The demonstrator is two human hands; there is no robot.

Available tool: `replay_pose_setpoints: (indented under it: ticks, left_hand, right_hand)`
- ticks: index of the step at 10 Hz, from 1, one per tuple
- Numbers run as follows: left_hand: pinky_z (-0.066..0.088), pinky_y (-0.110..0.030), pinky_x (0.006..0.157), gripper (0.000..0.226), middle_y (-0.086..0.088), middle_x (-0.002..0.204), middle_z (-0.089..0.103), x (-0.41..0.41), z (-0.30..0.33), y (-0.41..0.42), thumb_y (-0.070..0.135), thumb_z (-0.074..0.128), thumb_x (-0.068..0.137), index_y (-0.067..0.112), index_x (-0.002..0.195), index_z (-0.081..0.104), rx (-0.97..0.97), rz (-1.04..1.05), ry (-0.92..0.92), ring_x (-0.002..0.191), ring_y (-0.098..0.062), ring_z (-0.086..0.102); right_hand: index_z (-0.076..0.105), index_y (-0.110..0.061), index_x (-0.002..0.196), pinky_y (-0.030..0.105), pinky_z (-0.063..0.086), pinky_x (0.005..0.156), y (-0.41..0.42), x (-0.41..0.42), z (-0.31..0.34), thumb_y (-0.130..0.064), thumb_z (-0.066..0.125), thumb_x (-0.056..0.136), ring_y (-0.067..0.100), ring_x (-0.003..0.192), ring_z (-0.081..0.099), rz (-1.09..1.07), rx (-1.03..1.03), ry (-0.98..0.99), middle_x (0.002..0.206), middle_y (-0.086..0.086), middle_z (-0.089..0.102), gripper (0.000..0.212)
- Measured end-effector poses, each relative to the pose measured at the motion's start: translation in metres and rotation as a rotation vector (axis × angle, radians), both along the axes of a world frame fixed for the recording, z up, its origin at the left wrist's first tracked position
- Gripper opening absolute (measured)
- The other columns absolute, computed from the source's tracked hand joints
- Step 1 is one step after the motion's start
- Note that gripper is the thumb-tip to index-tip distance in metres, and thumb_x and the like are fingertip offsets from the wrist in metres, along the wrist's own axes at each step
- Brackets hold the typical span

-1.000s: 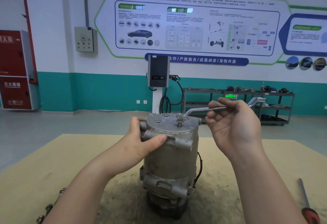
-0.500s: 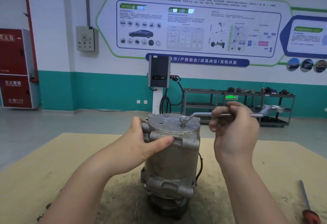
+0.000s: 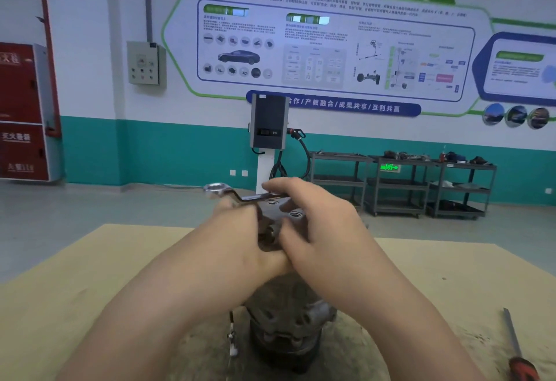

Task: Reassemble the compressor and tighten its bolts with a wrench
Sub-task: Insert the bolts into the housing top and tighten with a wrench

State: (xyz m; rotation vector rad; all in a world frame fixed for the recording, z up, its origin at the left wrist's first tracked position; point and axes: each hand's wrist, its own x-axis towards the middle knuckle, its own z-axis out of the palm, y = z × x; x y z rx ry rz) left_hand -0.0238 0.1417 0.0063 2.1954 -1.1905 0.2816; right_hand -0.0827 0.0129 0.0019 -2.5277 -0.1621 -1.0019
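The grey metal compressor (image 3: 285,317) stands upright on the tan table (image 3: 90,290). Both hands cover most of its top, and only a small patch with two threaded holes shows. My left hand (image 3: 237,239) grips the upper left side of the housing. My right hand (image 3: 322,230) lies over the top and grips the shank of a silver ring wrench (image 3: 228,194). The wrench's free ring end sticks out to the left past my fingers. The end on the bolt and the bolt itself are hidden under my right hand.
A screwdriver (image 3: 516,347) with a red handle lies at the table's right front edge. A thin cable with a white plug (image 3: 231,338) hangs at the compressor's lower left. Grey carts (image 3: 400,185) and a charging post (image 3: 268,123) stand far behind.
The wrench has swung from pointing right to pointing left. My right hand followed it across the compressor's top, close to my left hand. The image is blurred by motion.
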Motion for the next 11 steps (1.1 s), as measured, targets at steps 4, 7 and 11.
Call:
replay_pose_setpoints:
  ticks: [4, 7, 11]
  left_hand:
    - [0.036, -0.027, 0.049, 0.052, 0.001, 0.05, 0.064, 0.04, -0.006, -0.008, 0.052, 0.044, 0.098, 0.007, 0.076, 0.062, -0.759, 0.219, 0.664, 0.038, -0.009, 0.054]
    - [0.035, -0.022, 0.051, 0.027, -0.015, 0.076, 0.066, 0.122, 0.032, -0.063, 0.02, 0.058, 0.092, 0.0, 0.074, 0.063, -0.446, 0.481, 0.493, 0.059, -0.021, 0.047]
    - [0.027, -0.024, 0.05, 0.035, -0.003, 0.066, 0.039, 0.092, 0.072, -0.173, 0.023, 0.056, 0.096, 0.009, 0.067, 0.044, 0.246, 0.174, 0.085, 0.055, -0.015, 0.034]
  right_hand:
    - [0.061, -0.035, 0.117, 0.039, 0.036, 0.105, -0.047, -0.001, 0.007, -0.019, 0.048, 0.096, 0.009, 0.124, 0.039, -0.189, 0.162, 0.028, 0.108, -0.027, 0.056, 0.029]
    - [0.062, -0.023, 0.115, 0.026, 0.046, 0.062, -0.085, 0.0, -0.003, -0.07, 0.062, 0.072, 0.009, 0.084, 0.063, -0.293, 0.572, 0.392, 0.103, -0.003, 0.068, 0.063]
    - [0.059, -0.031, 0.091, 0.037, 0.055, 0.073, -0.113, -0.026, 0.007, -0.051, 0.064, 0.085, 0.015, 0.083, 0.064, -0.35, 0.656, 0.333, 0.09, -0.002, 0.067, 0.022]
